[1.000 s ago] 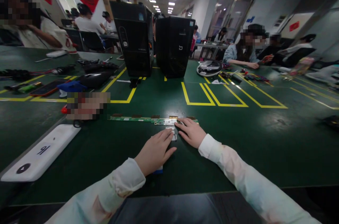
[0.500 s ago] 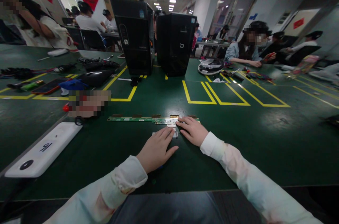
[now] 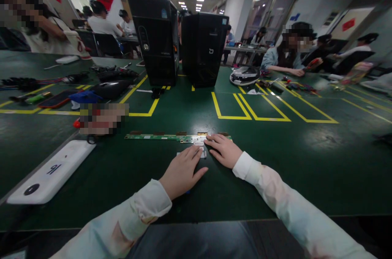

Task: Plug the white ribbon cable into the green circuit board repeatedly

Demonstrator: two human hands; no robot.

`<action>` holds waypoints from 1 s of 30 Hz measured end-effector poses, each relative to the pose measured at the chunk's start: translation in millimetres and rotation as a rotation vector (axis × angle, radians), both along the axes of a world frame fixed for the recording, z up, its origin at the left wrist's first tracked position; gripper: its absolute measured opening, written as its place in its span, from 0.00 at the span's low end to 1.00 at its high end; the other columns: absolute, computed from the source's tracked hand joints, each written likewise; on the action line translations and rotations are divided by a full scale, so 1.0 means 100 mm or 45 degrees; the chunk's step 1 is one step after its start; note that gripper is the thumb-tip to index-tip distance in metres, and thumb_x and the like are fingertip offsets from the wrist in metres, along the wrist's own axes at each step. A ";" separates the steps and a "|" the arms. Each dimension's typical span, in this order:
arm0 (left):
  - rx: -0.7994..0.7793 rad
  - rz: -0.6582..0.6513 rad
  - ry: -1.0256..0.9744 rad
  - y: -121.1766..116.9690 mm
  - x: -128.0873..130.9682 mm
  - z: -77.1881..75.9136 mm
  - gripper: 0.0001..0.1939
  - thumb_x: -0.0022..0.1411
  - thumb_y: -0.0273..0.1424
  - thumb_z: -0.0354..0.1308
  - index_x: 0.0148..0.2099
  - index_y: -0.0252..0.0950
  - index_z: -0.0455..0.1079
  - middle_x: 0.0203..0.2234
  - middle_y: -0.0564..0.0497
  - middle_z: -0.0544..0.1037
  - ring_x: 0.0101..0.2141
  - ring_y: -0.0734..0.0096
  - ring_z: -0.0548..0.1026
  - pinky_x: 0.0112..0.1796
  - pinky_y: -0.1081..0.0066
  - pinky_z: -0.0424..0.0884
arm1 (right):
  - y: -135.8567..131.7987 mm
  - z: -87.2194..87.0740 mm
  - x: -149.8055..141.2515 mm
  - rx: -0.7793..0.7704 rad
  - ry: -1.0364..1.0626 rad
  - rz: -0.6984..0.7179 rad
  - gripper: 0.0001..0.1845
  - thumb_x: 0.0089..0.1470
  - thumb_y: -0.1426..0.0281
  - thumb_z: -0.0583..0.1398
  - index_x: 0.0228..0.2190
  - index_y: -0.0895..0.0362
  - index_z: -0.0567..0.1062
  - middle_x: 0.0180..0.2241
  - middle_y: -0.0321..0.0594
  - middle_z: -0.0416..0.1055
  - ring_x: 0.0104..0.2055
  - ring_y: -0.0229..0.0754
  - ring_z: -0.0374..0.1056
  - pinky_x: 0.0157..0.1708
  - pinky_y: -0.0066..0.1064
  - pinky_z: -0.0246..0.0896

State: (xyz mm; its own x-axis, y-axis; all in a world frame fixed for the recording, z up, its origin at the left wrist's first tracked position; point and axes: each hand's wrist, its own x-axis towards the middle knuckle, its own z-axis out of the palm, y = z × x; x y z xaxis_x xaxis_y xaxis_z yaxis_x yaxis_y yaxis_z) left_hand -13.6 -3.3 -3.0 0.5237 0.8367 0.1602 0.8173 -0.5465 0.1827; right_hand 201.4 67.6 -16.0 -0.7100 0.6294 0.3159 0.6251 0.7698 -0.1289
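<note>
A long, narrow green circuit board (image 3: 156, 137) lies flat across the table in front of me, with several brownish tabs along its far edge. My right hand (image 3: 225, 150) rests over the board's right part, fingers stretched out on it. Nearer to me, my left hand (image 3: 180, 171) lies palm down, its fingers extended and its thumb apart. Its fingertips touch a small whitish flat piece (image 3: 203, 152) at the board's near edge. Most of that piece is hidden under the left fingers, so its kind is unclear. A bit of something blue shows beneath the left hand.
Two black computer towers (image 3: 153, 42) stand at the back of the green table. A white power bank-like device (image 3: 52, 173) marked 16 lies at left, near a blue cloth-like item (image 3: 84, 97) and cables. A coiled cable bundle (image 3: 244, 76) sits back right. Other people sit beyond.
Both hands stay almost where they were on the board and the whitish piece. The view has shifted very slightly.
</note>
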 end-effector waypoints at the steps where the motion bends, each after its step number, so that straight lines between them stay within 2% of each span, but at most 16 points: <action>1: -0.009 0.001 0.003 0.00 0.00 0.00 0.31 0.67 0.47 0.42 0.63 0.31 0.57 0.61 0.39 0.62 0.61 0.56 0.60 0.57 0.56 0.61 | 0.00 0.00 0.00 -0.004 0.003 0.000 0.20 0.59 0.70 0.54 0.53 0.60 0.70 0.54 0.50 0.66 0.56 0.51 0.60 0.55 0.49 0.59; 14: -0.068 -0.070 -0.040 0.08 -0.08 0.01 0.30 0.67 0.47 0.42 0.64 0.34 0.57 0.63 0.42 0.61 0.62 0.58 0.58 0.58 0.58 0.58 | 0.03 -0.01 0.04 -0.041 -0.010 0.022 0.23 0.59 0.70 0.53 0.55 0.61 0.68 0.56 0.50 0.64 0.58 0.51 0.58 0.58 0.49 0.57; 19: -0.081 -0.072 -0.079 0.10 -0.09 0.03 0.29 0.67 0.47 0.42 0.63 0.35 0.58 0.61 0.42 0.63 0.60 0.57 0.61 0.57 0.57 0.60 | 0.03 -0.03 0.04 -0.032 0.006 0.019 0.23 0.58 0.70 0.54 0.55 0.61 0.68 0.57 0.50 0.64 0.58 0.51 0.58 0.58 0.48 0.56; 26: -0.078 -0.114 -0.278 0.20 -0.18 0.15 0.23 0.69 0.41 0.41 0.61 0.39 0.60 0.58 0.46 0.66 0.55 0.64 0.68 0.54 0.63 0.65 | 0.03 -0.10 0.03 -0.014 0.040 0.017 0.23 0.58 0.72 0.53 0.55 0.61 0.68 0.56 0.51 0.64 0.58 0.50 0.58 0.59 0.49 0.54; 30: -0.015 -0.005 -0.349 0.13 -0.31 0.25 0.23 0.69 0.40 0.41 0.60 0.37 0.62 0.57 0.44 0.67 0.57 0.62 0.65 0.57 0.59 0.62 | 0.04 -0.14 0.04 -0.004 0.016 0.018 0.23 0.60 0.72 0.51 0.56 0.60 0.66 0.57 0.51 0.63 0.60 0.50 0.56 0.59 0.50 0.53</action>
State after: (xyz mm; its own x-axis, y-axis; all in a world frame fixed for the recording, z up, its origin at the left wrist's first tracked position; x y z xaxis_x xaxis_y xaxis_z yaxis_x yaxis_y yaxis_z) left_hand -45.1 9.7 21.7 0.4654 0.8373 0.2871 0.7341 -0.5463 0.4033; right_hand 205.9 72.0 -30.3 -0.7147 0.6204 0.3229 0.6124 0.7781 -0.1394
